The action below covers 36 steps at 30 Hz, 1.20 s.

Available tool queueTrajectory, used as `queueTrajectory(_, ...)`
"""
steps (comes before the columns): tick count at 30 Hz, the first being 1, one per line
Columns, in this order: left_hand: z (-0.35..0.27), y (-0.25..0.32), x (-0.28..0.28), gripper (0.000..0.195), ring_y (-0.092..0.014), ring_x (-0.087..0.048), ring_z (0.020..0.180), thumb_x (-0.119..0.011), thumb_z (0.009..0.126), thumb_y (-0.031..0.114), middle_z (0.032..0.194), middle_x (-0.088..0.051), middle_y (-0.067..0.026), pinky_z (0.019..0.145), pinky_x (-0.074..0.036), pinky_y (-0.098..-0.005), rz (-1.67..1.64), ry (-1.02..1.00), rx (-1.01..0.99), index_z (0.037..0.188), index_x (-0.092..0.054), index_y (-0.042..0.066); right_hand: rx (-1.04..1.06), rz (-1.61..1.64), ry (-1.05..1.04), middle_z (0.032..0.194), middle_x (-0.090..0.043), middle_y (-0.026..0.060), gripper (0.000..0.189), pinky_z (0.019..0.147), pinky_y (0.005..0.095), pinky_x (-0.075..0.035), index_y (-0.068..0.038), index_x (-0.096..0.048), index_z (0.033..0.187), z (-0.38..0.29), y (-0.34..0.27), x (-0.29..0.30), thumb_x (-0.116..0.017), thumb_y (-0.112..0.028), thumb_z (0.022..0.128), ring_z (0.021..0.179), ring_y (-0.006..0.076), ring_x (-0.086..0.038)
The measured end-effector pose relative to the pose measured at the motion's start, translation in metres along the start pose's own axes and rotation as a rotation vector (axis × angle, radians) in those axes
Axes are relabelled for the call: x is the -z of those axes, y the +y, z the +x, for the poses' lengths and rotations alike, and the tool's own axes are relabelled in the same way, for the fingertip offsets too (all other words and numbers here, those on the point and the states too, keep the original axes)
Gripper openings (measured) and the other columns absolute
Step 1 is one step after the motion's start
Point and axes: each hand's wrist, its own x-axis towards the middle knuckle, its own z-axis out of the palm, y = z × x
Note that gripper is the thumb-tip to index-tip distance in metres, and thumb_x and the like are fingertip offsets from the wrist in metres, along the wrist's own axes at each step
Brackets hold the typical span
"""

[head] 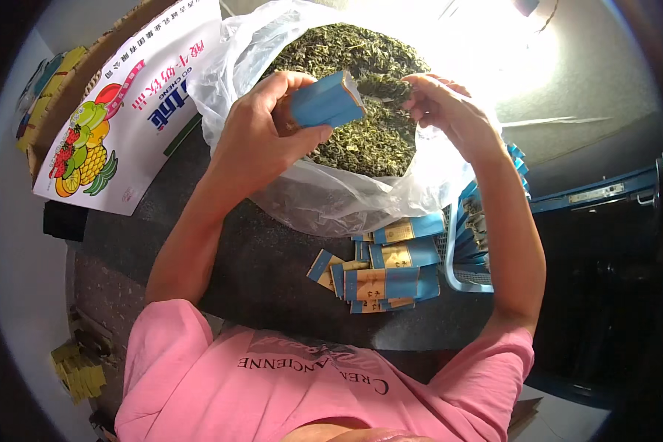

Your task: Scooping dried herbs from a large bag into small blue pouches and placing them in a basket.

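My left hand (259, 130) grips a small blue paper packet (325, 102), tilted with its open end toward the right. Fingers wrap behind it and the thumb presses along its lower side. Beneath both hands, a large clear plastic bag (337, 201) lies open, full of dried green leaves that look like tea (364, 149). At the right side of the leaf heap is my right hand (439, 105), its thumb and fingertips curled close together against the leaves. Whether leaves are pinched between those fingertips cannot be made out.
Several blue and gold packets (384, 282) lie overlapping on the dark tabletop (265, 271). A light-coloured plastic basket (469, 287) at right holds more packets, partly hidden by my right forearm. A printed cardboard box (121, 127) stands at left. Bright lamplight glares at the upper right.
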Motion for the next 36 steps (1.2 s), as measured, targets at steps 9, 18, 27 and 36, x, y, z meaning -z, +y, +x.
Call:
queueTrajectory(9, 0.015, 0.001, -0.014, 0.045, -0.015, -0.065, 0.084, -0.077, 0.077, 0.017, 0.097, -0.067, -0.0126, 0.074, -0.053, -0.0295, -0.032, -0.024, -0.104, 0.114, -0.059, -0.002, 0.002, -0.086, 0.057, 0.080, -0.064, 0.0052, 0.027, 0.063, 0.0239, -0.045, -0.003, -0.067, 0.108, -0.021, -0.047, -0.007, -0.055, -0.024, 0.097, 0.071, 0.0095, -0.057)
queueTrajectory(18, 0.022, -0.004, -0.039, 0.051, -0.012, -0.063, 0.085, -0.077, 0.077, 0.018, 0.093, -0.066, -0.0097, 0.075, -0.052, -0.0265, -0.179, -0.114, -0.002, 0.119, -0.055, -0.003, 0.325, -0.686, 0.099, 0.082, -0.063, 0.0049, 0.026, 0.069, 0.0267, -0.047, 0.000, -0.066, 0.108, -0.032, -0.055, -0.044, -0.053, -0.020, 0.098, 0.073, 0.0107, -0.056)
queueTrajectory(27, 0.026, -0.002, -0.041, 0.052, -0.011, -0.063, 0.090, -0.077, 0.080, 0.014, 0.100, -0.064, -0.0096, 0.079, -0.054, -0.0250, -0.384, -0.167, 0.010, 0.122, -0.052, -0.004, 0.718, -0.866, 0.253, 0.094, -0.070, 0.0058, 0.020, 0.067, 0.0304, -0.048, -0.005, -0.069, 0.106, -0.051, -0.074, -0.032, -0.056, -0.014, 0.095, 0.072, 0.0140, -0.061)
queueTrajectory(36, 0.024, 0.016, -0.034, 0.053, -0.007, -0.061, 0.082, -0.077, 0.082, 0.013, 0.098, -0.063, -0.0082, 0.069, -0.053, -0.0197, -0.459, -0.181, 0.054, 0.124, -0.050, -0.006, 0.650, -1.045, 0.350, 0.105, -0.068, 0.0087, 0.020, 0.074, 0.0321, -0.051, -0.004, -0.067, 0.111, -0.056, -0.053, -0.027, -0.056, -0.007, 0.094, 0.086, 0.0199, -0.064)
